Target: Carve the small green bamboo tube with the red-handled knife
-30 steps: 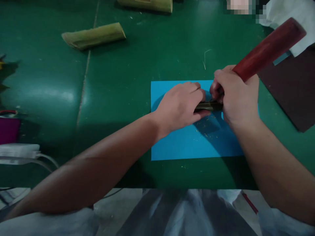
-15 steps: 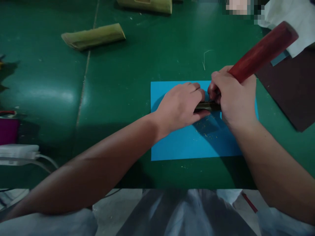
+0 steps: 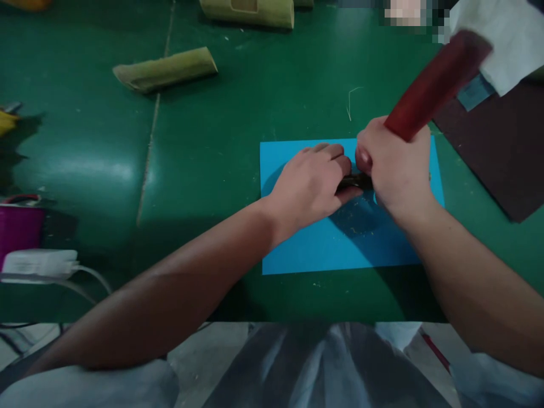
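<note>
My left hand (image 3: 314, 178) is closed, thumb below and fingers above, around a short dark strip (image 3: 356, 181) that looks like bamboo. My right hand (image 3: 395, 161) is wrapped in a fist around a tool with a thick, dark red wooden handle (image 3: 437, 85), which slants up and right out of the grip. The tool's working end is hidden behind my right hand, at the strip's right end. Both hands are over a blue sheet (image 3: 297, 252), where small pale shavings (image 3: 361, 229) lie just below the strip.
Farther off on the green table (image 3: 238, 113) are a slant-cut bamboo piece (image 3: 170, 69) and a bamboo tube with a cut-out (image 3: 276, 12). On the right lies a dark brown board (image 3: 505, 147). A white power adapter (image 3: 40, 265) with cables and a purple object (image 3: 21, 229) sit at left.
My right hand has shifted slightly left, closer to my left hand, and the red handle has swung left with it. My left hand keeps its hold. The view has moved slightly.
</note>
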`<state>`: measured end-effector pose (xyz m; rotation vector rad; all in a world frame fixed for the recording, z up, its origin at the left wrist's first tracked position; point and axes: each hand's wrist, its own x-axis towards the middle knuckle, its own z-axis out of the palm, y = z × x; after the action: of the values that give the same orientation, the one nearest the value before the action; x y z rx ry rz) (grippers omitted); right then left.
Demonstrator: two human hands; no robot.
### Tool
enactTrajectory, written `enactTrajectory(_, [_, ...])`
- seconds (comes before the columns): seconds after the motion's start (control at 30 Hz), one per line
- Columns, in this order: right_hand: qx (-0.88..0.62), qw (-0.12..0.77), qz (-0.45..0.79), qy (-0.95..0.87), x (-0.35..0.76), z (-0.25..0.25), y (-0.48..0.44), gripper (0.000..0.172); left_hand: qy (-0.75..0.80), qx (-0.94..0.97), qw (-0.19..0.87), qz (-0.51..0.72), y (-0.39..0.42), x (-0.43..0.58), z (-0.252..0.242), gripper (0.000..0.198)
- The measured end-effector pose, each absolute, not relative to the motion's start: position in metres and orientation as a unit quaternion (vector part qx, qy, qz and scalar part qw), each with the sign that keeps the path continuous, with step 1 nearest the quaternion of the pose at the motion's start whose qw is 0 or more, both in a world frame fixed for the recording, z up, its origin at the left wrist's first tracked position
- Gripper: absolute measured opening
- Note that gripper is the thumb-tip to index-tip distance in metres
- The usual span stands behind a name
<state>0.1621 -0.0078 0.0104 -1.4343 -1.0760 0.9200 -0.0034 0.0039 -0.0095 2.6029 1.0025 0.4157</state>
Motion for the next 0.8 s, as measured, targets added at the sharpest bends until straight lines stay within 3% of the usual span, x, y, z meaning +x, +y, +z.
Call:
enactTrajectory(0.43, [-0.556,0.579,0.382,-0.458,0.1651,0.0067,-0.0101,0.044,0.357,0.916,0.155,0.1,0.0058,-0.0019,-0.0039,0.03])
enactTrajectory(0.63, [-0.591,0.552,0.384,-0.445,0.1631,0.0097,-0.0087,0.054,0.357,0.916,0.151,0.103,0.006,-0.001,-0.0059,0.03])
enactTrajectory(0.8, [-0.577,0.567,0.388,-0.442,0.1637,0.0076,-0.0074,0.048,0.354,0.916,0.149,0.118,0.0063,-0.002,-0.0084,0.028])
